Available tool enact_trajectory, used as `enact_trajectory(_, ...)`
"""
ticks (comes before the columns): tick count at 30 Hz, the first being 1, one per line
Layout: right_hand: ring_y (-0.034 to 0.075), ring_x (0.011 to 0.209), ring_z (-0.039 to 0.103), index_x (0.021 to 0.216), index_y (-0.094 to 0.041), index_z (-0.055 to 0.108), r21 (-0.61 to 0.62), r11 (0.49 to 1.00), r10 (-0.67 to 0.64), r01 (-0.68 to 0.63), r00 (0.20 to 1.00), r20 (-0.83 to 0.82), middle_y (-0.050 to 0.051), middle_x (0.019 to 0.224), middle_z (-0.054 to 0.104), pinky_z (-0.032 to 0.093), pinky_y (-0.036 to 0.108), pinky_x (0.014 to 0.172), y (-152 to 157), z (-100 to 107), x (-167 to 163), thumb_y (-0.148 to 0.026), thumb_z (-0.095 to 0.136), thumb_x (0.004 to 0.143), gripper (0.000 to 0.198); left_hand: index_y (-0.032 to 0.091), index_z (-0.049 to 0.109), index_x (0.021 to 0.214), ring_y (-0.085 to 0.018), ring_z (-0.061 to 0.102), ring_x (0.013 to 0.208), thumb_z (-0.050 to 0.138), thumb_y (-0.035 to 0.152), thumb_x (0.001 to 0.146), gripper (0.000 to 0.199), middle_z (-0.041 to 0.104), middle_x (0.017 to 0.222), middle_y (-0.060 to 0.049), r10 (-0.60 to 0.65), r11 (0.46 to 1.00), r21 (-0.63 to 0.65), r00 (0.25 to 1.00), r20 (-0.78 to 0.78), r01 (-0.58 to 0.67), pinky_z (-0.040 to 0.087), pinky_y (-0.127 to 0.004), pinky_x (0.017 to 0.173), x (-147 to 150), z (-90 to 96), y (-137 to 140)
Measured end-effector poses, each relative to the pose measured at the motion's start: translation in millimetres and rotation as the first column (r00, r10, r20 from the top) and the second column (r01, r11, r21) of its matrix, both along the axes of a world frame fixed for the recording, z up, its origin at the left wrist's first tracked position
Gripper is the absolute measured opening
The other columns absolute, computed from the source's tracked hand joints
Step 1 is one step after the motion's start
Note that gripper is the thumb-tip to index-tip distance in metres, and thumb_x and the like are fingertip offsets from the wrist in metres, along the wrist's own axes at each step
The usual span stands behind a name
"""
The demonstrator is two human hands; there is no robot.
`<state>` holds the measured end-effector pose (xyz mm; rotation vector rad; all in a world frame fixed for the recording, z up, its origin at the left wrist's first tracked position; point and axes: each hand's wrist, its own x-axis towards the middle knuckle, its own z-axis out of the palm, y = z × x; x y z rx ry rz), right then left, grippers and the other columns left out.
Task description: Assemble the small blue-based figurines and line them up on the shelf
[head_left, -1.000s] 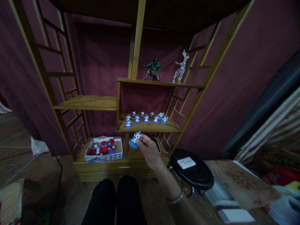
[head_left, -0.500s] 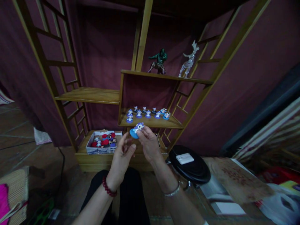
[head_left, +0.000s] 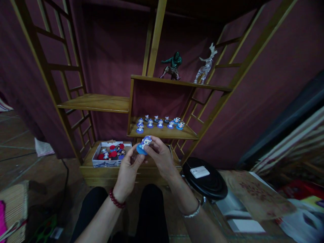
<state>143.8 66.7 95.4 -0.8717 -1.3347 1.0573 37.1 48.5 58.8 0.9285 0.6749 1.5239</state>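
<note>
A small figurine (head_left: 145,143) with purple hair, a white body and a blue round base is held in front of the shelf. My right hand (head_left: 160,157) pinches its body between thumb and fingers. At the blue base, my left hand (head_left: 129,170) has its thumb and fingertips closed on the edge. Behind, several similar purple-and-white figurines (head_left: 160,124) stand in rows on the low shelf (head_left: 162,133), with dark ones (head_left: 156,119) at the back and blue-based ones (head_left: 180,126) on the right. A cardboard box (head_left: 107,163) to the left holds more figurines, some with red bases.
Higher on the shelving stand a dark green crouching statue (head_left: 172,66) and a clear deer statue (head_left: 205,64). A black round stool (head_left: 212,182) with a white packet (head_left: 199,171) on it is at the right. Below, my knees face the cabinet base (head_left: 106,176).
The figurine has come down and slightly left and now stands more upright. My left hand has closed on its base, where before it was beside it. My knees have spread apart.
</note>
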Motion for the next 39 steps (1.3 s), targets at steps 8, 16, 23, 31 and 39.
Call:
enact_trajectory(8, 0.014, 0.078, 0.059, 0.111, -0.023, 0.053, 0.011, 0.991, 0.131, -0.135, 0.974, 0.184, 0.0, 0.087, 0.065, 0.046, 0.027, 0.071, 8.3, 13.3, 14.0, -0.027, 0.063, 0.069, 0.043, 0.019, 0.056, 0.107, -0.021, 0.052, 0.101, 0.064, 0.023, 0.071, 0.037, 0.058, 0.111, -0.007, -0.092, 0.996, -0.007, 0.995, 0.046, 0.093, 0.047, -0.027, 0.075, -7.1, 2.8, -0.5)
enact_trajectory(16, 0.014, 0.082, 0.059, 0.108, -0.021, 0.054, 0.061, 0.979, 0.151, -0.192, 0.898, 0.413, 0.002, 0.092, 0.063, 0.048, 0.027, 0.073, 17.0, 14.0, 17.3, -0.024, 0.06, 0.073, 0.036, 0.021, 0.054, 0.114, -0.022, 0.05, 0.104, 0.064, 0.023, 0.072, 0.044, 0.056, 0.115, -0.007, -0.095, 0.995, -0.013, 0.993, 0.067, 0.096, 0.048, -0.029, 0.075, -10.9, -7.3, 2.7)
enact_trajectory(23, 0.014, 0.082, 0.06, 0.106, -0.022, 0.053, 0.073, 0.968, 0.184, -0.241, 0.873, 0.453, 0.001, 0.091, 0.063, 0.049, 0.027, 0.075, 18.8, 15.8, 14.7, -0.026, 0.059, 0.074, 0.033, 0.022, 0.057, 0.113, -0.022, 0.052, 0.101, 0.064, 0.024, 0.071, 0.043, 0.057, 0.113, -0.006, -0.103, 0.995, 0.004, 0.993, 0.059, 0.102, 0.047, -0.028, 0.073, -14.8, -6.4, 1.4)
enact_trajectory(31, 0.013, 0.078, 0.06, 0.104, -0.021, 0.053, 0.067, 0.964, 0.191, -0.257, 0.845, 0.5, 0.001, 0.091, 0.062, 0.05, 0.026, 0.071, 19.9, 18.7, 14.1, -0.026, 0.059, 0.074, 0.031, 0.021, 0.057, 0.113, -0.022, 0.053, 0.1, 0.065, 0.024, 0.071, 0.043, 0.057, 0.115, -0.006, -0.113, 0.994, 0.001, 0.99, 0.083, 0.113, 0.047, -0.027, 0.072, -16.6, -6.6, 0.7)
enact_trajectory(39, 0.013, 0.078, 0.06, 0.103, -0.021, 0.054, 0.137, 0.962, 0.106, -0.235, 0.788, 0.606, 0.0, 0.089, 0.062, 0.049, 0.026, 0.071, 16.4, 20.7, 10.9, -0.023, 0.057, 0.076, 0.027, 0.02, 0.059, 0.109, -0.02, 0.054, 0.097, 0.063, 0.024, 0.072, 0.038, 0.059, 0.112, -0.006, -0.111, 0.994, -0.006, 0.989, 0.094, 0.112, 0.046, -0.026, 0.071, -17.3, -10.0, 2.1)
